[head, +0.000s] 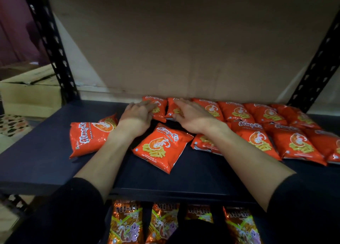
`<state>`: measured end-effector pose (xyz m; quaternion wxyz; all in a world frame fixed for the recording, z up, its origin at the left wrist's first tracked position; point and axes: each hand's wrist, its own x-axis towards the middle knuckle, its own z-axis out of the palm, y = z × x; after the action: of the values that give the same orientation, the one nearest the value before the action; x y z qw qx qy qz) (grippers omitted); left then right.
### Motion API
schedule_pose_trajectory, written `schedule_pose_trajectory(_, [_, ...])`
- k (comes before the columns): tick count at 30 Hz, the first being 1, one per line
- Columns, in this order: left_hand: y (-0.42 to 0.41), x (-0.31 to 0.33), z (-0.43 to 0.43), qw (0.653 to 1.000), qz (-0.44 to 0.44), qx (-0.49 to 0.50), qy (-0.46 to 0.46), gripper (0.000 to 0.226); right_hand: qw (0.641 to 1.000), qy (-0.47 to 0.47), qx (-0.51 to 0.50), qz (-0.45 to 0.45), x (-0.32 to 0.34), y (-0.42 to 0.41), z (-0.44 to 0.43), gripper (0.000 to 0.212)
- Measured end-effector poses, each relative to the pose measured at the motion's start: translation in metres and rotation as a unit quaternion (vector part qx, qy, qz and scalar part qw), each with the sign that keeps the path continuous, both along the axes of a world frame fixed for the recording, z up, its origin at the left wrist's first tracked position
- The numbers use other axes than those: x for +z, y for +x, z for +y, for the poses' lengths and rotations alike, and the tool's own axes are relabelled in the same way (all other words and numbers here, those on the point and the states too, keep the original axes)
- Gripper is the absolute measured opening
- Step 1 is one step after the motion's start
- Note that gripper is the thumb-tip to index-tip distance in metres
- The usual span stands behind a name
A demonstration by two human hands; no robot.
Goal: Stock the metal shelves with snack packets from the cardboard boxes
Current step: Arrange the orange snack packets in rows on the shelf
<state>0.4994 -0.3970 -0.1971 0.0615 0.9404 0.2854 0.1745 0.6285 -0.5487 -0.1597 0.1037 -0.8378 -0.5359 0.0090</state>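
My left hand [137,114] and right hand [191,115] lie spread flat on packets [161,113]: likely light, puffy and slippery, so I'd pinch seams.

stockroom | metal shelves [42,144] | snack packets [160,147] | cardboard boxes [31,94]

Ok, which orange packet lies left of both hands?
The sideways packet at the left of the shelf; the others lie under, between or right of the left hand and right hand.
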Motion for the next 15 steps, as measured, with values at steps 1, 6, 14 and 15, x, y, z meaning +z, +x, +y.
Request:
schedule_pose_trajectory(1, [-0.003,0.003,-0.002,1.0,-0.012,0.001,-0.007,0.044,1.0,0.009,-0.002,0.004,0.004,-0.002,-0.006,0.057])
schedule_pose_trajectory(6, [-0.022,0.014,-0.021,0.994,-0.092,-0.022,-0.058,0.041,0.996,0.081,-0.034,0.014,0.005,-0.005,-0.046,0.047])
schedule_pose_trajectory(14, [-0.055,0.007,-0.081,0.983,-0.089,-0.122,-0.104,0.028,0.994,0.072,-0.079,-0.036,-0.018,-0.027,-0.111,0.046])
schedule_pose_trajectory(15, [-0.058,0.002,-0.085,0.983,-0.086,-0.123,-0.105,0.028,0.994,0.061,-0.078,-0.039,-0.022,-0.029,-0.114,0.051])
